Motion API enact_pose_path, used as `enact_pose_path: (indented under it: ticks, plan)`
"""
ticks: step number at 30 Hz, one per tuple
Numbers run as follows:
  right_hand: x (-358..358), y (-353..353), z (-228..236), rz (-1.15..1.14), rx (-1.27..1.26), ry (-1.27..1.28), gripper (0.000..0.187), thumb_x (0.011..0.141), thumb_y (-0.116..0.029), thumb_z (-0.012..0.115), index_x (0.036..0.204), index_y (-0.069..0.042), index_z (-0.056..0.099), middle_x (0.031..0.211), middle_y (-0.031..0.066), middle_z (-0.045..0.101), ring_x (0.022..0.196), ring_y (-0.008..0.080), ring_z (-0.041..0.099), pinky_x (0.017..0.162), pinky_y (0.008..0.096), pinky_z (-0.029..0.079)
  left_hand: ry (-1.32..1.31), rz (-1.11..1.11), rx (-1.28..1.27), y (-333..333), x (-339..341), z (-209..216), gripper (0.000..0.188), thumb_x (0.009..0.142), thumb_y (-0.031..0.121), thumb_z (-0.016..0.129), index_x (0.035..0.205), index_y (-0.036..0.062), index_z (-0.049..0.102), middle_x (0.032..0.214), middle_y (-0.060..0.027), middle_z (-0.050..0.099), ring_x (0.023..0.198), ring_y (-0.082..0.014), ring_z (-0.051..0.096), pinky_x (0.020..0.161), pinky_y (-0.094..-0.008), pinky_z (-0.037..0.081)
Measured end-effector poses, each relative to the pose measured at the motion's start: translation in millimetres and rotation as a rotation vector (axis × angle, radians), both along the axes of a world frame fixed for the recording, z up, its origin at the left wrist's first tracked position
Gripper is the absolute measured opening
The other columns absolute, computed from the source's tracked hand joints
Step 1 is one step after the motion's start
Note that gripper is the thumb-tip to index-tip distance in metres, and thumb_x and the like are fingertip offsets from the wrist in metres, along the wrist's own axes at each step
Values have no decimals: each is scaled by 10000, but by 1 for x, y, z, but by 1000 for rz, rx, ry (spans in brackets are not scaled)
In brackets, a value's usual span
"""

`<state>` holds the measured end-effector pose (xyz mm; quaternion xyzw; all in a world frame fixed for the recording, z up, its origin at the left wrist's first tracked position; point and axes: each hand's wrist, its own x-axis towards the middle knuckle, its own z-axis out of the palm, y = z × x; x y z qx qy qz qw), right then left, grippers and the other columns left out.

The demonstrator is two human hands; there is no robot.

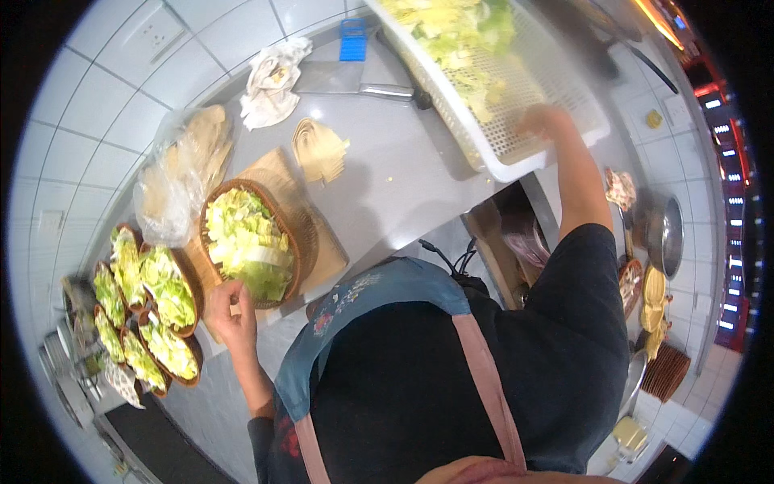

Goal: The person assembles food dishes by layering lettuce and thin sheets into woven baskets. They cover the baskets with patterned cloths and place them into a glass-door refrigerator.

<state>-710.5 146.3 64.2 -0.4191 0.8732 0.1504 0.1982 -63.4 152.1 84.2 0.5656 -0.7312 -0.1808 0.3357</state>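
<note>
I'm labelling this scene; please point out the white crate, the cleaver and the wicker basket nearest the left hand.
White crate (524, 167), head view: near rim.
Cleaver (327, 78), head view: middle of blade.
Wicker basket (297, 246), head view: right side of rim.

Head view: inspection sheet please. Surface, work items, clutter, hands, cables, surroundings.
Surface: grey counter, small yellow scrap on it.
Work items: lettuce in woven basket on tan board; more leaves in white crate; filled baskets at left.
Clutter: cloth, broad knife, blue item, plastic bag, tan sheets.
Left hand: curled by the woven basket's near edge; contact unclear.
Right hand: at the crate, blurred; grip unclear.
Cables: black cables near apron.
Surroundings: tiled wall, socket, metal bowl.
</note>
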Motion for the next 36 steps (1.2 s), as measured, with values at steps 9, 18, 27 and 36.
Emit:
enact_pose_path:
  ticks: [9,18,27,36]
  plan:
    - [-122,18,-65,-62,-168,-179,352,802,-215,572,1122,-71,545,720,127,583,527,201,558,431,333,444,40,12,-101,-6,4,17,94,769,57,638,855,17,634,793,-102,626,699,-223,587,662,-308,465]
    - [160,0,110,87,-893,-798,460,908,-209,534,1327,-37,452,1092,86,608,930,152,584,855,280,443,600,-59,221,-25,24,23,273,836,58,620,1107,33,591,960,-39,618,856,-120,583,752,-251,482]
    - [441,-5,66,770,-279,-1269,178,874,-149,572,999,-27,607,862,121,623,762,200,595,675,324,460,782,-321,859,4,14,18,154,876,68,606,996,-27,592,822,-61,640,709,-94,593,642,-224,505]
    - [478,-19,35,516,-610,-1088,182,838,-176,636,917,-12,638,740,116,619,641,180,573,588,303,447,341,-132,325,-24,19,4,144,817,99,680,900,-7,629,680,-57,624,559,-90,569,483,-236,439]
